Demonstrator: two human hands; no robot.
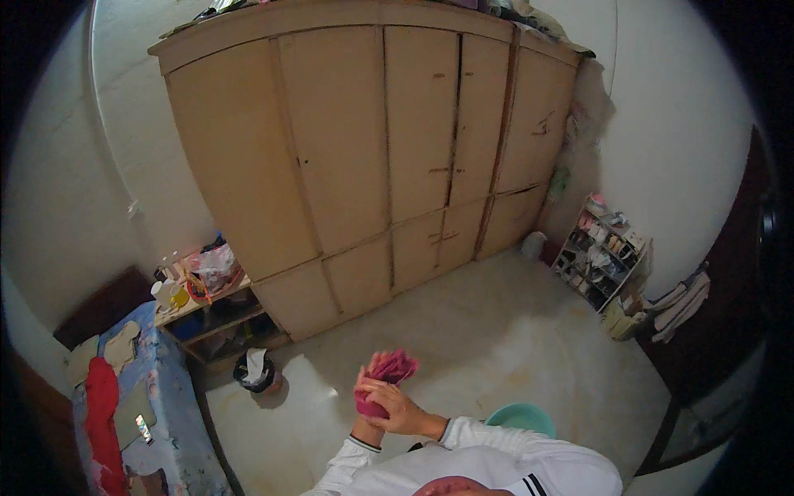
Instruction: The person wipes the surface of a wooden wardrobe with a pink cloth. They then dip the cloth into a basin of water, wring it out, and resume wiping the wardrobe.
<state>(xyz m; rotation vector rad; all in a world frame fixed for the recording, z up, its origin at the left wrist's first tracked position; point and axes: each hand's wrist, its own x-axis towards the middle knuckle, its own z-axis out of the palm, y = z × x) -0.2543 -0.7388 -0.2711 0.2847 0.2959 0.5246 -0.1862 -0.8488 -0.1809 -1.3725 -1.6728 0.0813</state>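
Observation:
A bunched magenta cloth (398, 367) is held between my two hands above the floor. My left hand (365, 379) grips it from the left, its lower part partly hidden behind the other hand. My right hand (397, 404) wraps across the cloth from the right, fingers curled over it. Folds of the fabric stick out past the fingers at the top, and a smoother part bulges out below them. Beside my right sleeve, a turquoise plastic basin (522, 419) rests on the floor, partly covered by my arm.
A large wooden wardrobe (347, 142) spans the far wall. To the left stand a bed (186, 397), a bedside cabinet (205, 319) and a black-lined waste bin (255, 372). A loaded shoe rack (598, 254) stands right, near a dark door (732, 260) with hanging clothing (682, 307).

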